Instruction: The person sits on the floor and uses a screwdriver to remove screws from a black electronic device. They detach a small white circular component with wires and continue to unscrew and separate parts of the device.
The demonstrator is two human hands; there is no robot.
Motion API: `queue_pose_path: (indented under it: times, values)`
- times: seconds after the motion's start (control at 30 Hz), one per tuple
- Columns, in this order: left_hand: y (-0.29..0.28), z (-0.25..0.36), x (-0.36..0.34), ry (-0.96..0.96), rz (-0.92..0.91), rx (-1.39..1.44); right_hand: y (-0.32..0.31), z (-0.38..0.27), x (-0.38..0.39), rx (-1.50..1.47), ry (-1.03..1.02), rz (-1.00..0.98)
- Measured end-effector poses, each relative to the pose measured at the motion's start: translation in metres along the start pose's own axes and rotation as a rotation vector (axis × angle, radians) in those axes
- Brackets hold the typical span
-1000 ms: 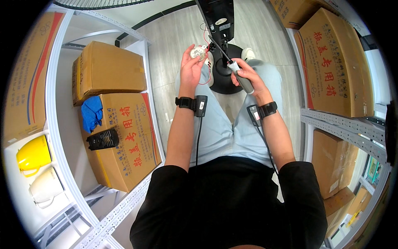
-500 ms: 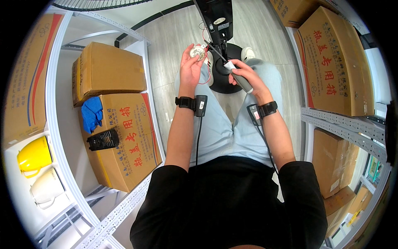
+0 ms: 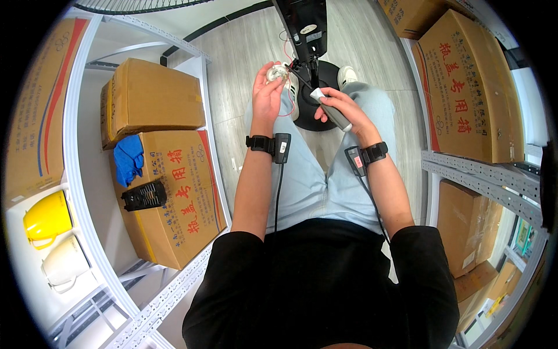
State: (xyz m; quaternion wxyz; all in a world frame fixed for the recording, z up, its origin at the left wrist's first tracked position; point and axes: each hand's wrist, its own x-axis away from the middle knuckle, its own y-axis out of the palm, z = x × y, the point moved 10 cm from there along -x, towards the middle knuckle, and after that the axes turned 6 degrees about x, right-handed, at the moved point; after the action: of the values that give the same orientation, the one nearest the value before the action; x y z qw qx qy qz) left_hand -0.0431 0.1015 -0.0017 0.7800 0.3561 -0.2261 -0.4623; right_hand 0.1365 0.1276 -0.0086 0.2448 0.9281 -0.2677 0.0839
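Observation:
Pinched between the fingers of my left hand (image 3: 267,96) is a small round whitish part (image 3: 276,72) with a thin red wire (image 3: 293,104) hanging near it. My right hand (image 3: 347,110) is closed around the grey handle of a screwdriver (image 3: 336,116). Its dark shaft points up and left, the tip close to the edge of the round part; I cannot tell whether they touch. Behind the hands rises a black stand (image 3: 305,35) with a flat panel, set on a round black base (image 3: 328,120) between my shoes.
Shelving with cardboard boxes (image 3: 163,96) flanks me on the left, a blue cloth (image 3: 128,160) and a black slotted part (image 3: 145,196) lying on one box. Yellow (image 3: 47,220) and white mugs sit farther left. More boxes (image 3: 465,87) fill the right shelves. A black wire grille (image 3: 136,7) crosses the top.
The screwdriver's tip has dropped slightly to the edge of the round part, and its handle has turned a little in my right hand. My left hand has barely moved.

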Motion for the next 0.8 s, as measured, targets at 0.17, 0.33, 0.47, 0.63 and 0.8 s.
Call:
queue_pose_path:
  times: [0.17, 0.33, 0.47, 0.63, 0.8]
  values:
    - [0.0, -0.002, 0.0, -0.004, 0.01, -0.037, 0.0, 0.0, 0.002, -0.016, 0.022, 0.009]
    - [0.0, -0.002, 0.001, -0.012, -0.004, -0.123, -0.001, 0.004, 0.005, -0.076, 0.08, -0.013]
    - [0.006, -0.003, 0.002, -0.031, -0.018, -0.224, 0.003, 0.002, 0.007, -0.169, 0.096, -0.059]
    - [0.007, -0.004, 0.003, -0.045, -0.008, -0.207, 0.001, 0.009, 0.003, -0.119, 0.082, -0.066]
    - [0.007, -0.001, 0.004, -0.029, -0.006, -0.221, 0.004, 0.006, 0.002, -0.033, 0.037, -0.03]
